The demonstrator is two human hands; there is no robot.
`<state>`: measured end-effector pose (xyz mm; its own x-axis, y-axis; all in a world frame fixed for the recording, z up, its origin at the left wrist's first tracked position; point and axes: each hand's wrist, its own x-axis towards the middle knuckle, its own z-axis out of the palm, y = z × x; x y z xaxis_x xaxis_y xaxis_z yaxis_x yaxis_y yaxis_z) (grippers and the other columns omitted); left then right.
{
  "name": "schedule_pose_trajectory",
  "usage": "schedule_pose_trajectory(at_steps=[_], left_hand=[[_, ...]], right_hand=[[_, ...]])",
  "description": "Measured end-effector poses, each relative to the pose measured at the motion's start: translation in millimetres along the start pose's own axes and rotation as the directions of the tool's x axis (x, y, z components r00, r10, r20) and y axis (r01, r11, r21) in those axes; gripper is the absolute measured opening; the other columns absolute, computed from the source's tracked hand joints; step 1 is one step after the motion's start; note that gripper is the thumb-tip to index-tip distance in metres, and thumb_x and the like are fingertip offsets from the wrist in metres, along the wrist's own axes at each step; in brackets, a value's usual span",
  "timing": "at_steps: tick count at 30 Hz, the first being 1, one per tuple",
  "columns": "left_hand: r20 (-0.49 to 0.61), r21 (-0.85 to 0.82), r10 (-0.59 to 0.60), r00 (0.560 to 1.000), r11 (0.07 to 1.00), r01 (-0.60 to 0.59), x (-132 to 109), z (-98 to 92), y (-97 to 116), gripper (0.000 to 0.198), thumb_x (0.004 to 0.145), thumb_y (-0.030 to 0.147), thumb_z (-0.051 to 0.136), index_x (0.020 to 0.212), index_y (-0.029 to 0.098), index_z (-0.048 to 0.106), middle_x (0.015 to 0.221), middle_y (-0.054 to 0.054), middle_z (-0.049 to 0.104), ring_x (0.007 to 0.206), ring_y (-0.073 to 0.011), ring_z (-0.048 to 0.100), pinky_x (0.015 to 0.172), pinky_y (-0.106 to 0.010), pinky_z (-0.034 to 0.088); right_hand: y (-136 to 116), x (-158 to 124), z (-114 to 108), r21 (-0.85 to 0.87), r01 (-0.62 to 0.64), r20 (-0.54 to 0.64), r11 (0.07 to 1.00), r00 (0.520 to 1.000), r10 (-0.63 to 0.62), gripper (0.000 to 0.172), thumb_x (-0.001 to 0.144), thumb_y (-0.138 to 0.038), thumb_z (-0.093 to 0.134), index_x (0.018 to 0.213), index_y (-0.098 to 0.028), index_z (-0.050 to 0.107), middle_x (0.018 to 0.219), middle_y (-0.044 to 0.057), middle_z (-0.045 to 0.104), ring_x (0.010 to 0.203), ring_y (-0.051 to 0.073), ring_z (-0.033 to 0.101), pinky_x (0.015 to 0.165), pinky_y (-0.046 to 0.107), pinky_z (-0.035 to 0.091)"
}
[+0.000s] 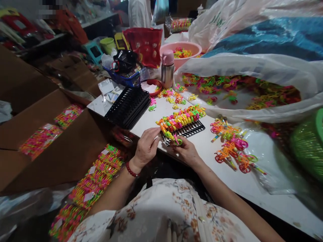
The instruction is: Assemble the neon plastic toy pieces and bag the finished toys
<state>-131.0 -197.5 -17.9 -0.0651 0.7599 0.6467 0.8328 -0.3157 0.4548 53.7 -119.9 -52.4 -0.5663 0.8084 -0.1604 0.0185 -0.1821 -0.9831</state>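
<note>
A black plastic rack (188, 129) lies on the white table (207, 153), loaded with a row of bright neon plastic toys (180, 120). My left hand (147, 147) rests at the rack's near left corner, fingers curled against its edge. My right hand (186, 150) is at the rack's near end, fingers pinched on a small green and pink toy piece (178, 140). A loose pile of orange, pink and green toy pieces (233, 148) lies to the right of my right hand.
A stack of empty black racks (128, 107) sits at the left. A big white bag (252, 87) of neon pieces lies behind. A pink-lidded steel flask (167, 69), pink bowl (180, 53), green basket (309, 144) and cardboard boxes (50, 148) of packed toys surround.
</note>
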Motion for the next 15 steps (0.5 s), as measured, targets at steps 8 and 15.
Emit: schedule_pose_trajectory(at_steps=[8,15], left_hand=[[0.138,-0.125,-0.013,0.99,0.992,0.031,-3.9,-8.9,9.3,0.044,0.091,0.019,0.055,0.136,0.018,0.05,0.131,-0.014,0.059,0.121,-0.0215,0.056,0.101,-0.04,0.051],[0.005,-0.149,-0.216,0.976,0.965,0.215,-20.1,3.5,48.3,0.01,0.087,0.019,0.062,0.096,0.016,0.065,0.082,-0.003,0.07,0.072,-0.011,0.065,0.07,-0.022,0.055]], right_hand=[[-4.9,-8.5,0.4,-0.11,0.014,0.103,0.994,0.995,-0.003,0.025,0.077,-0.035,0.067,0.097,-0.021,0.069,0.088,0.0,0.071,0.082,0.018,0.064,0.079,0.03,0.049],[-4.5,-16.2,2.9,-0.263,0.119,0.035,0.957,0.993,-0.113,0.024,0.08,-0.035,0.068,0.1,-0.021,0.067,0.081,0.0,0.066,0.072,0.016,0.059,0.07,0.029,0.05]])
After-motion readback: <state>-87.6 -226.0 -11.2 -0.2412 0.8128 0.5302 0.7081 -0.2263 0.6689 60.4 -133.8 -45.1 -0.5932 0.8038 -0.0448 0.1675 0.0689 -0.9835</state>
